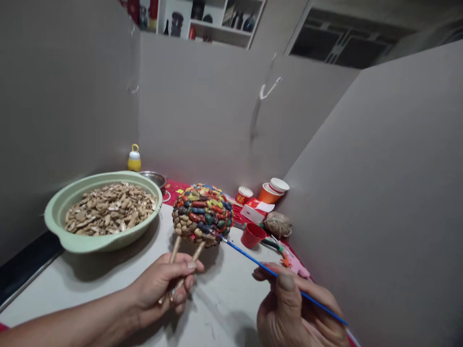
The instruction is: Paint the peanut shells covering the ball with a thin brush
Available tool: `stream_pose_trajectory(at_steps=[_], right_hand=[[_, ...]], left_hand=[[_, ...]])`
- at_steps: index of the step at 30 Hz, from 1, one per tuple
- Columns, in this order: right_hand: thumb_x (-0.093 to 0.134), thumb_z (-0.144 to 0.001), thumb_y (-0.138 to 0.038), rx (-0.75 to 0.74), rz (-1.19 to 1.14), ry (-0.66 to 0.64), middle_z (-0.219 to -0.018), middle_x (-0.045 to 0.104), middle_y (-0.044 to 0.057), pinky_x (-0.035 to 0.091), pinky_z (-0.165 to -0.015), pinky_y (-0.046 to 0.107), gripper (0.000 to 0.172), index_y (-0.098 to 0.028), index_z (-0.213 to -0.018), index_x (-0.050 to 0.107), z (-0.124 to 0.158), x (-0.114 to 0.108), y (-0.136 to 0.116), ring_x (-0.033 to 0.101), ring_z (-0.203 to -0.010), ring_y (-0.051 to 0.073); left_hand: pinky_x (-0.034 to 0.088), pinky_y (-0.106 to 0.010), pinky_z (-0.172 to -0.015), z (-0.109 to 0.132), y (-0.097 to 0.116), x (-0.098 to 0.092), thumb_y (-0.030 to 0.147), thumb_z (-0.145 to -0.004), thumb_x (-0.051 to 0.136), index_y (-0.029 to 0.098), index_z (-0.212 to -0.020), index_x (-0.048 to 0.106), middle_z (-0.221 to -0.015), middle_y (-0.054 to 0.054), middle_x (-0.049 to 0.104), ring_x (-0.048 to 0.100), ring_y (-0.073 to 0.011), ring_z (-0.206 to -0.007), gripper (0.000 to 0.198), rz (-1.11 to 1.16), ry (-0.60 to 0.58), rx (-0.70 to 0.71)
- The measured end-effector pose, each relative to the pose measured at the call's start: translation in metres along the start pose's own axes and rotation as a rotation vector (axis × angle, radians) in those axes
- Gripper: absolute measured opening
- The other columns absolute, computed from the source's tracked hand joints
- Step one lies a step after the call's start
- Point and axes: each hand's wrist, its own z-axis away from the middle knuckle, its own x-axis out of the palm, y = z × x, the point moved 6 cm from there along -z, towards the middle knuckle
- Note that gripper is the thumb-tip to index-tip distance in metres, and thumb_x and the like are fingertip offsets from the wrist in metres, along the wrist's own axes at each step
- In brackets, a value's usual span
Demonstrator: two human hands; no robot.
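Head view: left hand (164, 284) is gripping two thin wooden sticks (176, 248), fingers curled tight around both and thumb lying across the top. The sticks are running up into the underside of the shell ball (202, 214), a rounded, bumpy lump clad in small oval shells. Its upper shells are showing glossy red, blue, green and yellow paint; the lower band is showing bare tan.

Right hand (292, 313) is pinching a thin blue brush (253, 260) between thumb and fingers, closed on the shaft. The shaft is slanting up and left, and the tip is touching the shell ball at its lower right edge.

The shell ball is being held just above the white tabletop (224, 299), which is looking scuffed and smeared.

Left of the shell ball, a pale green plastic colander (58, 212) is sitting heaped with loose tan shells (108, 207). Behind that, a yellow bottle (134, 159) and a steel bowl (154, 177) are standing.

Right of the shell ball, a small red cup (252, 235) is standing near the brush tip. Further right, a rough ball of twine (278, 224) is lying. Behind the red cup, a white and red carton (255, 211) and orange paper cups (271, 192) are sitting.

Flat grey panels (379, 193) are boxing in the table behind and on both sides of the shell ball.
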Motion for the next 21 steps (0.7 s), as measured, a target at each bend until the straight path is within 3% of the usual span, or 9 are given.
stream_pose_trajectory(at_steps=[5, 11, 15, 21], right_hand=[[0.079, -0.087, -0.033, -0.063, -0.054, 0.02, -0.066, 0.073, 0.001, 0.058, -0.053, 0.024, 0.026, -0.017, -0.071, 0.068, -0.005, -0.002, 0.001, 0.068, -0.05, 0.012], [0.089, -0.076, -0.039, 0.1, -0.288, 0.062, -0.066, 0.075, 0.0, 0.06, -0.051, 0.024, 0.031, -0.017, -0.07, 0.069, -0.01, -0.005, 0.008, 0.068, -0.047, 0.013], [0.091, -0.073, -0.038, 0.143, -0.358, 0.097, -0.068, 0.075, 0.0, 0.06, -0.051, 0.026, 0.029, -0.016, -0.077, 0.072, -0.011, -0.009, 0.009, 0.068, -0.048, 0.014], [0.088, -0.078, -0.032, 0.126, -0.387, 0.026, -0.071, 0.076, 0.001, 0.06, -0.055, 0.026, 0.017, -0.018, -0.079, 0.077, -0.011, -0.006, 0.011, 0.07, -0.055, 0.013]], left_hand=[[0.025, -0.019, -0.035, -0.003, -0.002, -0.005, 0.041, -0.071, 0.087, 0.015, -0.096, 0.071, -0.053, 0.007, 0.057, 0.028, -0.0034, -0.035, 0.039, -0.026, -0.003, 0.075], [0.023, -0.019, -0.036, -0.001, 0.004, -0.005, 0.043, -0.068, 0.09, 0.015, -0.095, 0.069, -0.052, 0.008, 0.057, 0.027, -0.0029, -0.035, 0.044, -0.061, 0.003, 0.124], [0.026, -0.019, -0.038, 0.005, 0.009, 0.0, 0.037, -0.069, 0.089, 0.015, -0.096, 0.07, -0.055, 0.006, 0.06, 0.036, -0.0043, -0.036, 0.04, -0.069, -0.01, 0.096], [0.037, -0.019, -0.045, 0.009, 0.019, 0.006, 0.023, -0.072, 0.088, 0.011, -0.089, 0.072, -0.063, 0.003, 0.062, 0.049, -0.0054, -0.044, 0.026, -0.012, 0.027, 0.086]])
